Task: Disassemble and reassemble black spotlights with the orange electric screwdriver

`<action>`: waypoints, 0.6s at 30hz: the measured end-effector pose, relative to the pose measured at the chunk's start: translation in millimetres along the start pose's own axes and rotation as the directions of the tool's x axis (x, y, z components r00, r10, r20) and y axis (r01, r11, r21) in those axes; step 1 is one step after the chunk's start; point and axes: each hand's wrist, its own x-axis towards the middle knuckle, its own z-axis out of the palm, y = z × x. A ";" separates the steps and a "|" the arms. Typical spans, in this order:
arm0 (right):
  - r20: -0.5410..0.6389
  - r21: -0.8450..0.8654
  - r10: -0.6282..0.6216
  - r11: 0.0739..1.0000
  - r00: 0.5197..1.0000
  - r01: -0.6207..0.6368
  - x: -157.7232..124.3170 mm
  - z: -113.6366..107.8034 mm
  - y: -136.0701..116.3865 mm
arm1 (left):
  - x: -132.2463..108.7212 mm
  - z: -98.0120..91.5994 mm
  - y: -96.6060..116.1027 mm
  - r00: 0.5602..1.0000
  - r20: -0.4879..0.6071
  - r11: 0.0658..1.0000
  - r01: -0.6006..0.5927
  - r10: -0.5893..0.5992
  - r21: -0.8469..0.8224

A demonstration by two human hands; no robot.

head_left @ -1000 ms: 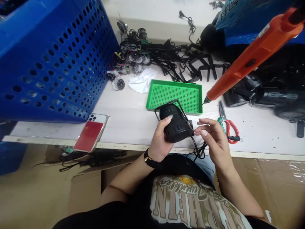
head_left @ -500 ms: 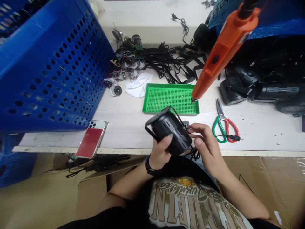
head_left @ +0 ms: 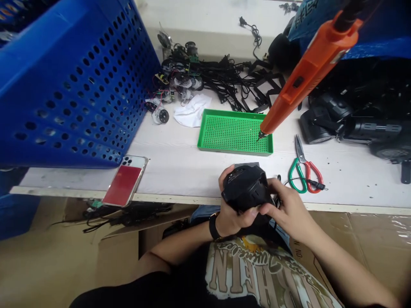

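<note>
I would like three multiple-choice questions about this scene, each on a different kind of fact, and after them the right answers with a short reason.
1. Where are the scissors relative to the green tray?
A) To its right
B) Inside it
C) To its left

2. What colours are the scissors' handles?
A) Both black
B) One green, one red
C) Both blue

3. What state is the black housing in?
A) Lying in the tray
B) Held up in both hands
C) Standing on the table

Answers:
1. A: the scissors lie on the table beyond the tray's right end.
2. B: one green loop and one red loop show.
3. B: the left hand and right hand both grip it.
</note>
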 end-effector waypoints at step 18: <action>0.349 0.686 -0.071 0.698 0.934 -0.204 39.7 10.1 -7.5 | 12.3 -15.4 25.6 0.983 0.185 0.998 -0.003 -0.010 0.067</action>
